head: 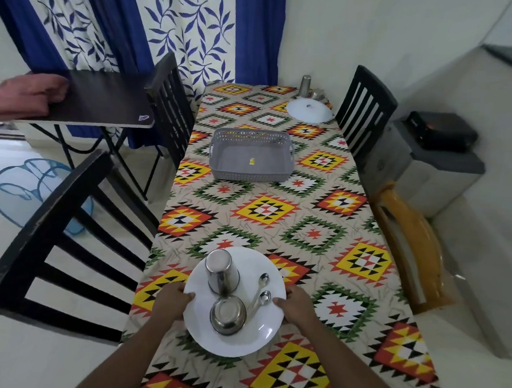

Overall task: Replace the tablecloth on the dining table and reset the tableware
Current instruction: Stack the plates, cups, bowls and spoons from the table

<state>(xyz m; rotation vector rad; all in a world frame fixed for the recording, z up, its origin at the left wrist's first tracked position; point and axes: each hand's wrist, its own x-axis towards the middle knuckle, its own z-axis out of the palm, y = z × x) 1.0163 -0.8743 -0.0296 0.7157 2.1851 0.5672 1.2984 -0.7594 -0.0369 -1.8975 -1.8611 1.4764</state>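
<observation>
A patterned tablecloth [277, 212] with yellow, red and green diamonds covers the long dining table. At the near end I hold a white plate [241, 341] by its rim, my left hand [172, 300] on its left edge and my right hand [295, 305] on its right edge. On the plate stand an upturned steel tumbler [221, 272] and a small steel bowl [227, 315], with two steel spoons [260, 292] lying beside them. A second white plate [309, 110] lies at the far right end, a steel tumbler [305, 85] behind it.
An empty grey plastic basket [251, 155] sits mid-table. Black chairs [53, 242] stand on the left, another black chair [363, 110] and a wooden chair [409, 240] on the right. A dark folding table [105, 103] carrying a folded reddish cloth [28, 94] stands at left.
</observation>
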